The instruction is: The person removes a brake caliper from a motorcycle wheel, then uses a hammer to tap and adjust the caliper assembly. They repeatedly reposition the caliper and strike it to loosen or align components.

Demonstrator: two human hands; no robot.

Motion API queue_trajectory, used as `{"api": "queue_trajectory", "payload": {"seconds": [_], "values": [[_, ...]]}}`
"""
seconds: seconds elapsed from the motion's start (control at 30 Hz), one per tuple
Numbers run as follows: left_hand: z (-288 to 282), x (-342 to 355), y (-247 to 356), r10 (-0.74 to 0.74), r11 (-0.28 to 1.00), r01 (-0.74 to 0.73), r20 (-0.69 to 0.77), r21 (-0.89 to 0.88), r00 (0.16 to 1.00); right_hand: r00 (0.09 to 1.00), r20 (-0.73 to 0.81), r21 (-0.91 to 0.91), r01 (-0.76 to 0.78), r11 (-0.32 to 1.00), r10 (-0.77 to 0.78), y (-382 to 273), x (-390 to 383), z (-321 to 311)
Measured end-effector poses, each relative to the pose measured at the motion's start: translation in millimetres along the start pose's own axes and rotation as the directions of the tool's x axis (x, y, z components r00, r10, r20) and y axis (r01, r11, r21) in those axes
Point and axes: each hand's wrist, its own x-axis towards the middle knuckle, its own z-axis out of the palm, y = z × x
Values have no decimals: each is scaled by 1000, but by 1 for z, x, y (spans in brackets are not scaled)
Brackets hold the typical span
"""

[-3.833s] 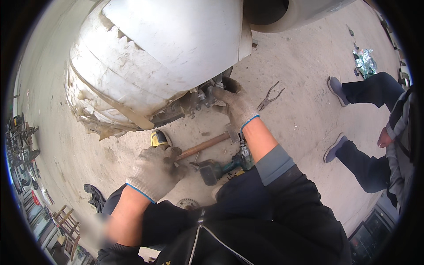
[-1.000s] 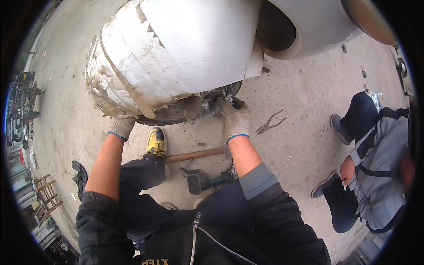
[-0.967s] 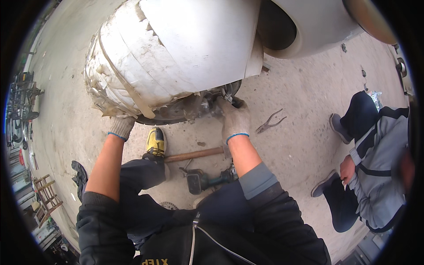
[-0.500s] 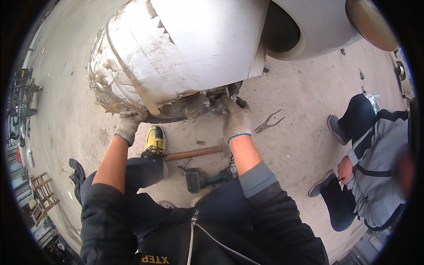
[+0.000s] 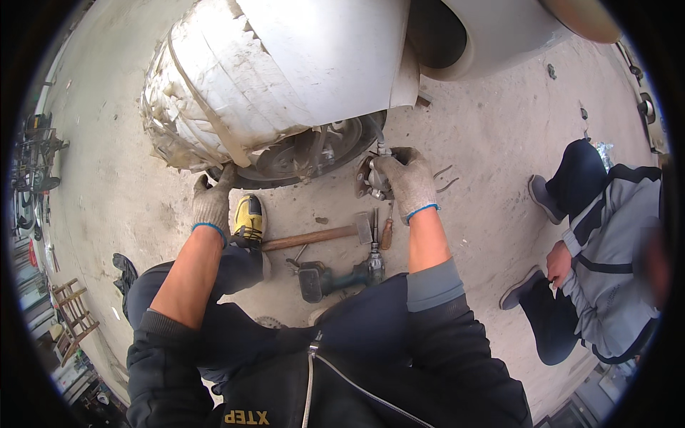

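Right hand [image 5: 410,184] wraps around a metal part [image 5: 374,180]. Left hand [image 5: 212,202], spread a bit, is at the wheel [image 5: 289,158]; I can't quite tell if it grips.

Off-white knitted fabric gloves [image 5: 212,212], stained grey-brown over the fingers, cover the left hand [image 5: 212,202] and the right hand [image 5: 414,182]. Bright blue edging [image 5: 422,210] rings each wrist. Farther back from the grip, a black long-sleeved jacket [image 5: 457,357] has a dark ribbed cuff [image 5: 170,323] behind the left glove and a wide grey band [image 5: 435,285] behind the right. Between the sleeves sit a silvery metal zipper [image 5: 311,371] and gold block lettering [image 5: 247,417]. Dark navy trousers [image 5: 371,314] lie below; a yellow-and-black shoe [image 5: 249,216] shows just beside the left glove.
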Motion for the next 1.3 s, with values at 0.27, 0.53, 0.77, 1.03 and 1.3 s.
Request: {"api": "queue_trajectory", "payload": {"seconds": [0.27,0.53,0.77,1.03,1.3], "values": [[-15,-124,25,-180,983,168,518,71,836,953,299,351,-63,934,-48,15,-19,19],[43,-123,12,44,997,-72,687,12,726,872,460,426,-53,903,-166,12,-38,39],[37,-151,5,152,781,-584,838,223,523,912,267,331,218,918,-312,28,-52,45],[29,-163,16,229,784,-581,767,219,599,890,190,324,341,883,-413,40,-48,44],[37,-146,17,432,772,-617,589,150,683,898,416,631,-171,757,-143,28,-54,52]]}}
